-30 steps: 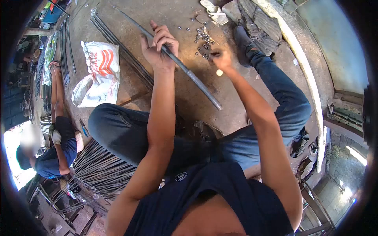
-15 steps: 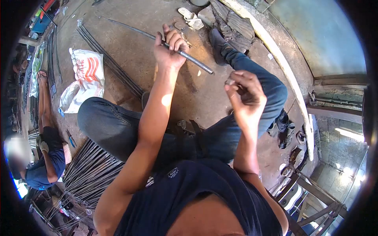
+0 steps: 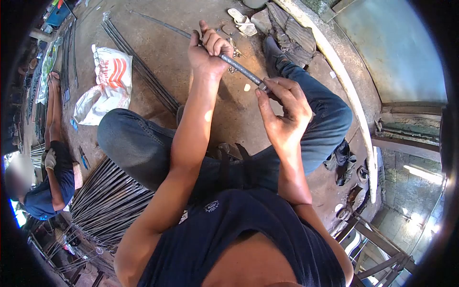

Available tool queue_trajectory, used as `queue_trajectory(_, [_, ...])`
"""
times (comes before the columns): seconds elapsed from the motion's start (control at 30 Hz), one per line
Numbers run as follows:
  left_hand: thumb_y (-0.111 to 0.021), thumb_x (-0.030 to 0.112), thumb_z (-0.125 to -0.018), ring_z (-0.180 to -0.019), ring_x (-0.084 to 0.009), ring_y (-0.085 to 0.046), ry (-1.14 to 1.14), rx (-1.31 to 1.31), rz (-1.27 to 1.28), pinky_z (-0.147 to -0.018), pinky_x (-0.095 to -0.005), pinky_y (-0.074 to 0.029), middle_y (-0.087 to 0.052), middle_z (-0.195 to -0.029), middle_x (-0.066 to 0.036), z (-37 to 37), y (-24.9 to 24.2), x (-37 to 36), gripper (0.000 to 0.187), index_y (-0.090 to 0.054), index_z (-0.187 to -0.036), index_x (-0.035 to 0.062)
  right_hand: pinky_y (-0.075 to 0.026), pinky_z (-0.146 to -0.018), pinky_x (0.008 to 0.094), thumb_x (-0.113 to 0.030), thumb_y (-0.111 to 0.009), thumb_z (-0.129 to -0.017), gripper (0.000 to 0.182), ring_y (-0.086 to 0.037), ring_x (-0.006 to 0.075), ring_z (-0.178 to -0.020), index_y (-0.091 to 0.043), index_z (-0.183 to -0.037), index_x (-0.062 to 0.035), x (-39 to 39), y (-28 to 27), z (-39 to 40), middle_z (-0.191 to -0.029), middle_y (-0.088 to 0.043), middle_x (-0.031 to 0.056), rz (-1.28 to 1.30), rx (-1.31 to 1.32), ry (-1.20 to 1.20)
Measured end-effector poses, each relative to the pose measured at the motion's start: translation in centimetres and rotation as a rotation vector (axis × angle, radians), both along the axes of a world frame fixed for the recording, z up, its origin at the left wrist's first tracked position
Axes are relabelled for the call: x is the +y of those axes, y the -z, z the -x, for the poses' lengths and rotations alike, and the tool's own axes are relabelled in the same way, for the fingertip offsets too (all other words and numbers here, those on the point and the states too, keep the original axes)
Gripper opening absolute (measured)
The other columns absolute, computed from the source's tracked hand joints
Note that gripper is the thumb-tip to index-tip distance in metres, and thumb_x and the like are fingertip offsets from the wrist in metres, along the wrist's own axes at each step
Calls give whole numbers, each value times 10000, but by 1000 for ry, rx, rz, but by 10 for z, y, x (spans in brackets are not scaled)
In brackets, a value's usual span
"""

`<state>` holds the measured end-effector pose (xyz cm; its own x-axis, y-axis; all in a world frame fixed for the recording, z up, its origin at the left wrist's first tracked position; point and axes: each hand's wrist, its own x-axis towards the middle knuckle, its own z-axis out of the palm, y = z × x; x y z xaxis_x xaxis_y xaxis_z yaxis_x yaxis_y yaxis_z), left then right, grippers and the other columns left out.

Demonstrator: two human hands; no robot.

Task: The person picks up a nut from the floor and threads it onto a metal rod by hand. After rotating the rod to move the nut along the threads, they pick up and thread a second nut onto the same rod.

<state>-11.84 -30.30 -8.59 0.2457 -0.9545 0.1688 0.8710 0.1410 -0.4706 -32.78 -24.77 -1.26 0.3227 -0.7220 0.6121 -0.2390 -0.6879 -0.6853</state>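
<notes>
A long dark metal rod [image 3: 241, 70] crosses my left hand [image 3: 210, 55], whose fingers are curled around it with the palm up. Its far part slants away to the upper left, and the near end looks threaded. At that near end, my right hand [image 3: 287, 107] pinches a small metal nut [image 3: 263, 87] between thumb and fingers, right against the rod's tip. Part of the nut is hidden by the fingertips. Several small nuts [image 3: 233, 70] lie on the floor just beyond my left hand.
A white printed sack [image 3: 112, 71] lies left, beside several long rods [image 3: 141, 67]. A large bundle of rods [image 3: 107, 203] rests near my left knee, with pliers [image 3: 84, 158] close by. Another person [image 3: 50, 186] sits at far left. Sandals [image 3: 242, 22] and a pale curved pole [image 3: 351, 91] are ahead and right.
My right hand has moved left and up, bringing the nut from apart to the rod's near end. The left hand keeps its hold on the rod. The whole view has shifted slightly.
</notes>
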Motion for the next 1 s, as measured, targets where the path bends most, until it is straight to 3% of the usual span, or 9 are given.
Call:
queue_trajectory(0.13, [-282,494,-1030,-384,-87,-212,-2,-7,3,-379,-249,-202,-246,-532,42,1,5,-3,615,-660,-965,12,-533,-693,292,48,-763,-728,213,-672,190,-753,-713,-929,1,4,-3,-3,-909,-676,105,-118,-60,35])
queue_trajectory(0.2, [-288,486,-1032,-384,-87,-209,-1,-16,5,-380,-247,-201,-247,-530,41,2,6,-4,601,-658,-962,17,-535,-698,291,42,-762,-733,200,-674,196,-755,-710,-922,4,0,1,-1,-904,-677,107,25,-12,18])
queue_trajectory(0.33, [-286,484,-1035,-383,-86,-206,8,-21,7,-380,-246,-200,-247,-526,40,3,7,-4,598,-655,-960,19,-535,-705,294,38,-756,-742,204,-677,204,-762,-708,-939,8,0,2,2,-898,-677,112,42,25,38])
queue_trajectory(0.6, [-267,477,-1045,-380,-93,-200,1,-30,0,-381,-249,-205,-239,-513,40,4,8,-3,610,-654,-953,14,-536,-628,275,-1,-746,-800,170,-680,190,-698,-694,-959,32,4,3,0,-876,-676,135,-244,22,95])
queue_trajectory(0.73, [-266,473,-1045,-381,-94,-197,-2,-48,-30,-381,-252,-209,-236,-509,41,4,10,-3,615,-659,-941,12,-533,-623,283,-15,-740,-815,160,-674,193,-677,-679,-952,42,6,2,-3,-853,-674,143,-86,38,99])
queue_trajectory(0.83, [-267,470,-1046,-382,-93,-186,6,-61,-57,-383,-252,-205,-231,-506,45,6,13,-4,617,-664,-929,12,-531,-617,291,-24,-728,-831,154,-674,196,-666,-661,-951,48,6,3,-2,-833,-673,148,-115,101,133])
queue_trajectory(0.9, [-270,476,-1045,-381,-91,-172,25,-48,-29,-388,-253,-196,-221,-503,49,6,16,-6,619,-664,-926,13,-529,-616,311,-18,-712,-842,148,-667,214,-649,-646,-954,50,6,6,-2,-825,-671,149,-292,132,154])
queue_trajectory(1.0, [-279,483,-1043,-382,-89,-162,30,-61,-36,-394,-252,-187,-216,-503,54,6,18,-6,620,-665,-921,14,-528,-624,334,-9,-697,-851,145,-657,230,-626,-641,-970,49,6,2,-1,-814,-672,149,-285,150,146])
